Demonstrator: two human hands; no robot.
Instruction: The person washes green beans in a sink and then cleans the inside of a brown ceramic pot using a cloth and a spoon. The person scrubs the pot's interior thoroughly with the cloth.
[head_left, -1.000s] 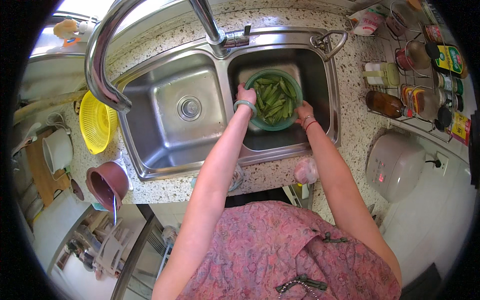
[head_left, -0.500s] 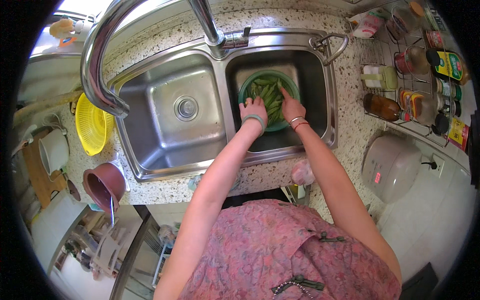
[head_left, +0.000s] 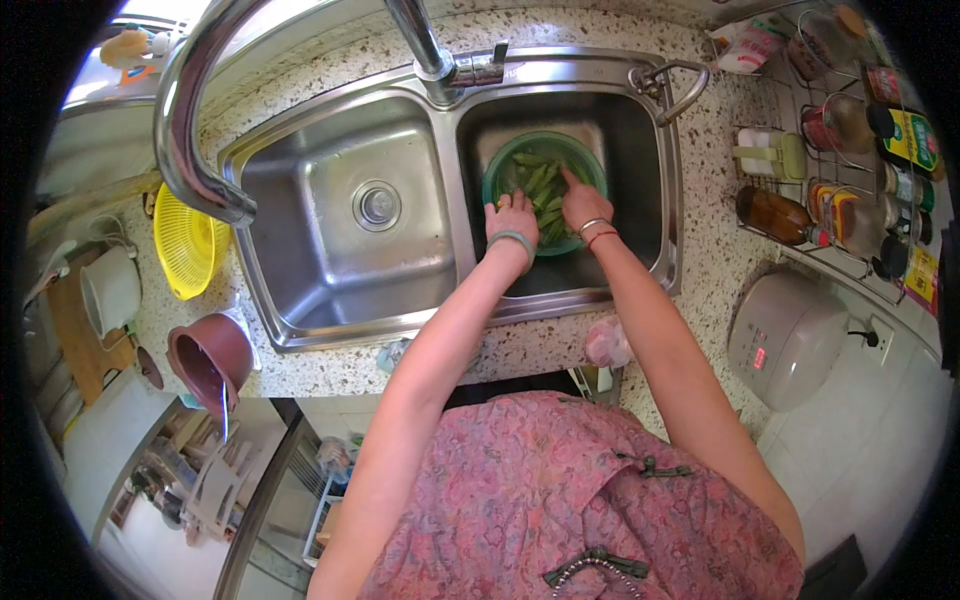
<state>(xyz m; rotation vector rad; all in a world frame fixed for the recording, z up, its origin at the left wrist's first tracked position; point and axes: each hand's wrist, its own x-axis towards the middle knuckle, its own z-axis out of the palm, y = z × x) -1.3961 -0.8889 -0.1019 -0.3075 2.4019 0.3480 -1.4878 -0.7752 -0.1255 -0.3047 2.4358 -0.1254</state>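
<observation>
A round green basin point(head_left: 493, 165) sits in the right-hand sink bowl with water and long green pods point(head_left: 541, 183) in it. My left hand point(head_left: 513, 222) reaches over the basin's near left side, its fingers slightly apart and tips among the pods. A green bangle rings that wrist. On the right side of the basin is my right hand point(head_left: 586, 205), its index finger stretched toward the pods and its other fingers partly hidden. Neither hand visibly lifts a pod.
A chrome faucet point(head_left: 432, 62) arches over the left sink bowl point(head_left: 330, 250). Left of it stand a yellow colander point(head_left: 185, 245) and a brown pot point(head_left: 212, 365). At right are a wire rack of bottles and jars point(head_left: 775, 214) and a light rice cooker point(head_left: 785, 340).
Pods have shifted in the basin, and more water shows at its left. The left hand is slightly lower against the basin. The whole view has shifted a little.
</observation>
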